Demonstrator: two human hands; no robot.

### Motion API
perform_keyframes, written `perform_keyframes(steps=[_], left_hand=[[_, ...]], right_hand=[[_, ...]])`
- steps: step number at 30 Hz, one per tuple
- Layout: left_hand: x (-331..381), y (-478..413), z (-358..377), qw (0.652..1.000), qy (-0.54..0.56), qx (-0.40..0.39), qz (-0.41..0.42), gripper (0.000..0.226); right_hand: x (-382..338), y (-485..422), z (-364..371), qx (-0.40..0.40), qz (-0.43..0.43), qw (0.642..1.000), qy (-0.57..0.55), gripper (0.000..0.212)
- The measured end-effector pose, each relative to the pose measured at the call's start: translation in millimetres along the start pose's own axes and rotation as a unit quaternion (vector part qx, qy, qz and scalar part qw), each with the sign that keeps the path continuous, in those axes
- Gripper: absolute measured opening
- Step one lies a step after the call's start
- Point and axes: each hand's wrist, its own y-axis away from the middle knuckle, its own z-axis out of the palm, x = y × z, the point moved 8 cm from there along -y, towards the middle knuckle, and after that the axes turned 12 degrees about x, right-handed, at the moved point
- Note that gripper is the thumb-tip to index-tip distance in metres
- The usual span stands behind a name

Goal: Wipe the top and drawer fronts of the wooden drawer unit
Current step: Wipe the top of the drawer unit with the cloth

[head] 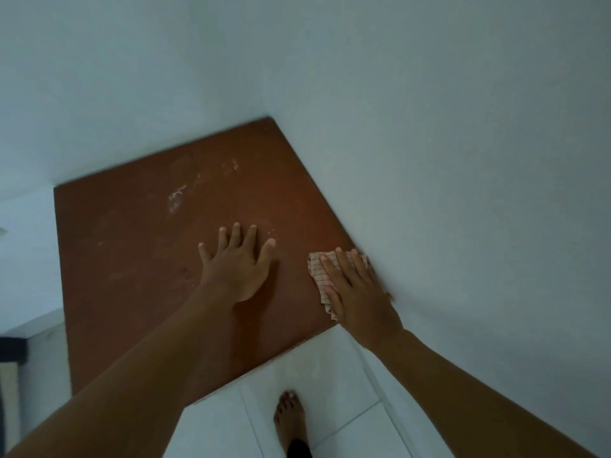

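The reddish-brown top of the wooden drawer unit (139, 259) fills the middle of the view, seen from above, with pale dusty smears near its far side. My left hand (236, 262) lies flat on the top, fingers spread, holding nothing. My right hand (357, 289) presses a checked cloth (319, 271) flat against the top at its right edge, close to the wall. The drawer fronts are hidden below the top.
Pale walls (429, 160) meet in a corner right behind the unit and hug its right side. White floor tiles (330, 375) lie in front, with my bare foot (291, 421) on them. A dark object (11, 348) sits at the left edge.
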Motion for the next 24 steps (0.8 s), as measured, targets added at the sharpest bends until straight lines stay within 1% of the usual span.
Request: perform_keyframes(steps=[2,4,6,9,11,12,13,14,15,17,18,21,22,24], left_hand=[[2.2,16.1,-1.7,1.000,0.006,0.001,-0.002,0.078],[3.7,30.6,-4.4,1.000,0.015,0.003,-0.002,0.078],[4.2,43.5,-9.0,1.000,0.025,0.009,-0.004,0.078],[2.4,57.3,-14.7,1.000,0.028,0.012,-0.002,0.076],[-2.0,61.4,-17.8,1.000,0.028,0.012,-0.001,0.077],[-5.3,60.8,-19.7,1.000,0.029,0.013,-0.001,0.078],[-8.8,58.3,-21.6,0.999,0.029,0.015,-0.001,0.078],[-12.8,54.7,-23.6,0.999,0.028,0.015,-0.002,0.078],[-16.8,49.9,-26.2,1.000,0.027,0.016,-0.002,0.077],[-25.9,38.1,-33.5,0.999,0.028,0.018,-0.003,0.077],[-31.6,30.8,-38.4,0.999,0.030,0.019,-0.004,0.077],[-49.9,1.2,-57.3,0.999,0.031,0.027,0.000,0.077],[-56.3,-11.5,-63.9,0.999,0.031,0.031,0.002,0.078],[-68.8,-40.6,-77.0,0.999,0.034,0.039,0.004,0.078]], right_hand=[[0.1,19.9,-9.5,0.017,-0.020,1.000,0.004,0.055],[1.8,41.9,-19.1,0.028,-0.011,0.999,-0.010,0.066],[5.9,66.2,-26.9,0.017,0.015,0.999,-0.031,0.081],[6.6,111.9,-34.8,-0.012,0.023,0.999,-0.033,0.087],[13.4,144.3,-34.8,-0.051,0.064,0.996,-0.029,0.093],[17.4,155.2,-32.9,-0.068,0.094,0.992,-0.046,0.095],[17.5,157.1,-34.4,-0.065,0.116,0.988,-0.078,0.096],[13.0,150.5,-38.0,-0.050,0.113,0.986,-0.113,0.093],[3.7,135.1,-44.8,-0.029,0.085,0.987,-0.137,0.088],[-19.8,86.7,-70.5,0.036,0.024,0.984,-0.173,0.073],[-30.9,55.9,-84.8,0.070,0.013,0.979,-0.192,0.067],[-48.0,-42.5,-95.0,0.098,0.073,0.962,-0.245,0.062],[-52.0,-74.0,-87.6,0.104,0.081,0.960,-0.248,0.062],[-62.4,-137.7,-65.8,0.089,0.080,0.958,-0.260,0.066]])
